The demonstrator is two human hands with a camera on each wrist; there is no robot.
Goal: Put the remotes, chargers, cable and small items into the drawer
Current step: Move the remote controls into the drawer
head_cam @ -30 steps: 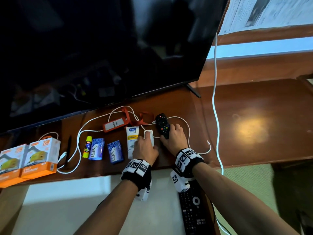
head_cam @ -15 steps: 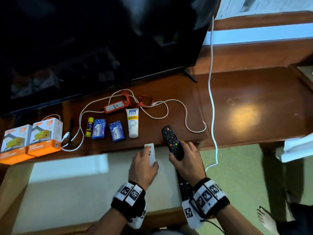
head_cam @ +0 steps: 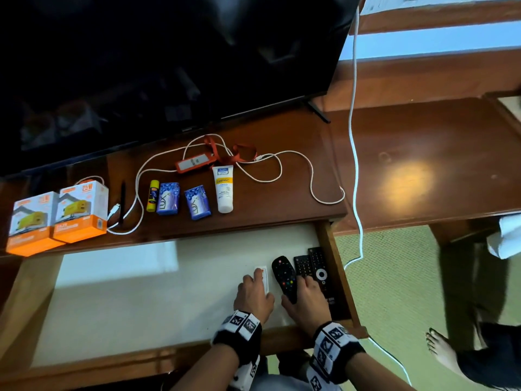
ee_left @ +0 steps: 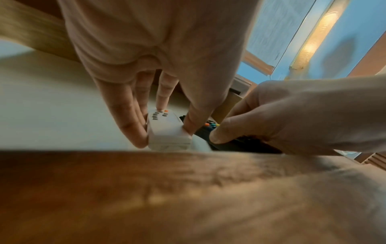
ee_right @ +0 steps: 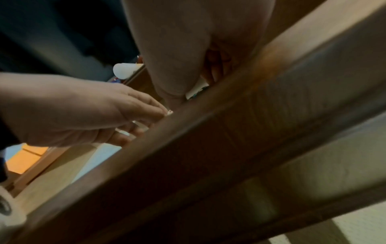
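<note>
My left hand (head_cam: 253, 294) pinches a small white remote (head_cam: 264, 278) low over the pale floor of the open drawer (head_cam: 135, 294); in the left wrist view its fingers (ee_left: 133, 122) and thumb clamp the white remote (ee_left: 167, 130). Beside it, my right hand (head_cam: 306, 301) grips a black remote with coloured buttons (head_cam: 284, 277). Two more black remotes (head_cam: 314, 266) lie against the drawer's right wall. On the desk lie a white cable (head_cam: 270, 176), two orange charger boxes (head_cam: 56, 218), a cream tube (head_cam: 223, 190), two blue soap packs (head_cam: 183, 201), a yellow stick (head_cam: 153, 195) and an orange tag (head_cam: 194, 164).
A large dark TV (head_cam: 169, 69) stands behind the items. A second white cable (head_cam: 353, 131) hangs down past the desk's right end to the green carpet (head_cam: 394, 277). Another person's bare foot (head_cam: 442, 351) stands at the lower right. A black pen (head_cam: 122, 203) lies by the boxes.
Both hands lifted their remotes off the desk and carried them toward me and down into the right end of the drawer. The view has shifted lower over the drawer.
</note>
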